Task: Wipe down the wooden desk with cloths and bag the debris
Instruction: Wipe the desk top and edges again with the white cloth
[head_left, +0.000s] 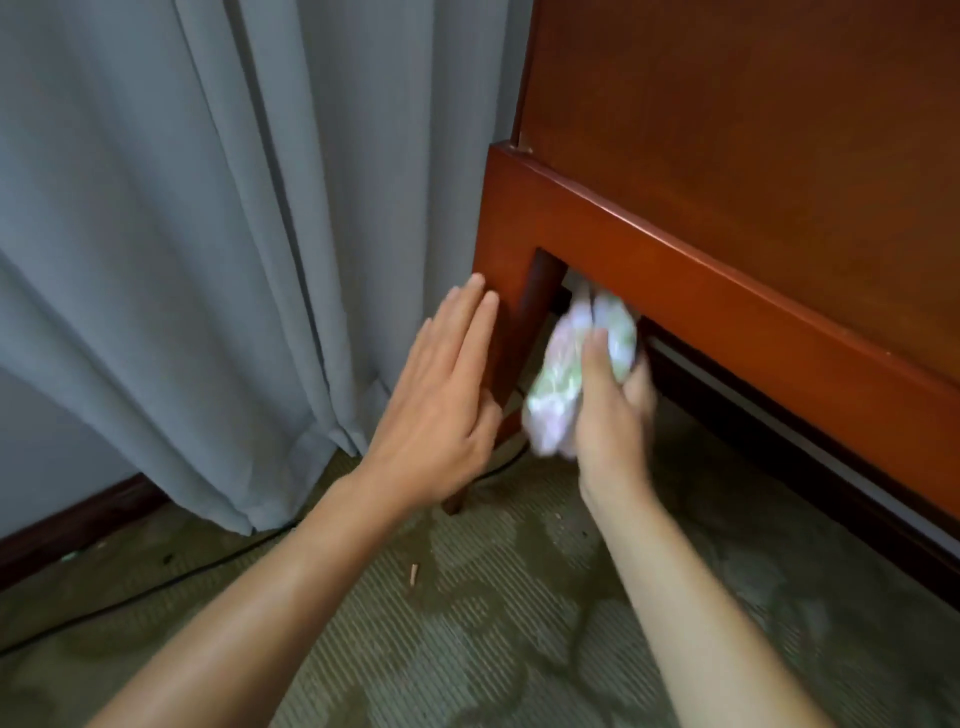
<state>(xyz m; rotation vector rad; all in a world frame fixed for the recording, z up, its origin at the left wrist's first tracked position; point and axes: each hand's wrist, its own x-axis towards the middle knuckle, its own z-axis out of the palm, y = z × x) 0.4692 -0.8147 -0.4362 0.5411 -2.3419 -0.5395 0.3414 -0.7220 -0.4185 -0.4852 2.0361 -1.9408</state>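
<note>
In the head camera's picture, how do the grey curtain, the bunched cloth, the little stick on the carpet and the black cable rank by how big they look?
1. grey curtain, far the largest.
2. black cable, long but thin.
3. bunched cloth, gripped by the right hand; ranking it against the cable is unsure.
4. little stick, the smallest.

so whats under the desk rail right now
The right hand holds a bunched cloth just under the desk rail. Carpet shows below. Deeper under, it is dark and hidden.
</note>
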